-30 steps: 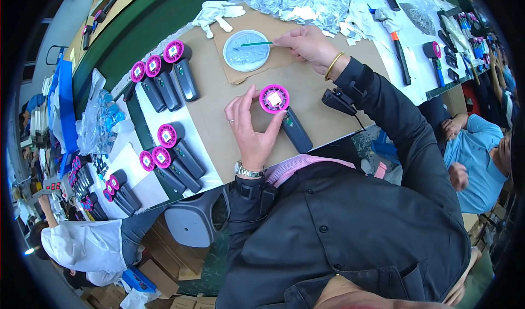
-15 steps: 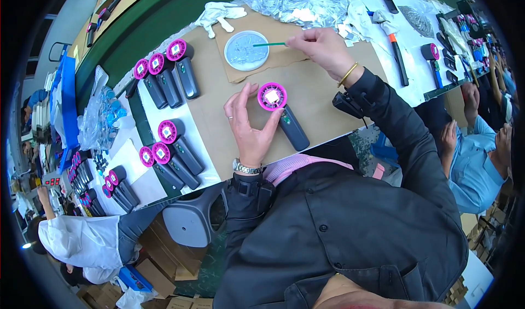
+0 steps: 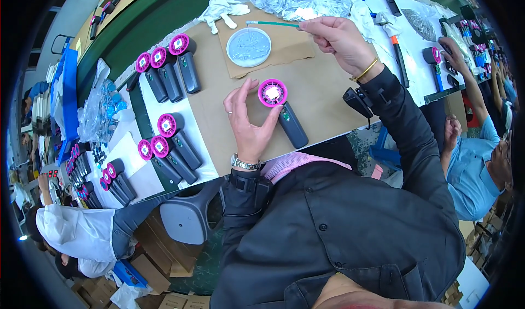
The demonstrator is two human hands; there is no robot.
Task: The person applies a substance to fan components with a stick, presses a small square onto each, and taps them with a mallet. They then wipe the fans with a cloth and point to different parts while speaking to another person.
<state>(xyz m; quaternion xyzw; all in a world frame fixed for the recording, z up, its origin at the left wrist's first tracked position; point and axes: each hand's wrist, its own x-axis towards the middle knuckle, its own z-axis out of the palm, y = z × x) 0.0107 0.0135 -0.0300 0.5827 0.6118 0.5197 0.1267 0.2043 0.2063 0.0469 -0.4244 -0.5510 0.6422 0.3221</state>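
Gripping: right hand (image 3: 343, 42) pinches a green stick (image 3: 280, 24), tip above a round dish (image 3: 249, 65).
Touching: left hand (image 3: 250, 129), loosely open, thumb against a pink-ringed device (image 3: 293, 126).

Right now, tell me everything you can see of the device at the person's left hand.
The device has a round head with a bright pink ring and a white square at its centre. The dark grey, plastic-looking handle bears a green patch near the head. It lies over brown board, head at the far end, handle slanting nearer and rightward. The thumb of the left hand appears to touch it near the joint; other contact is unclear.
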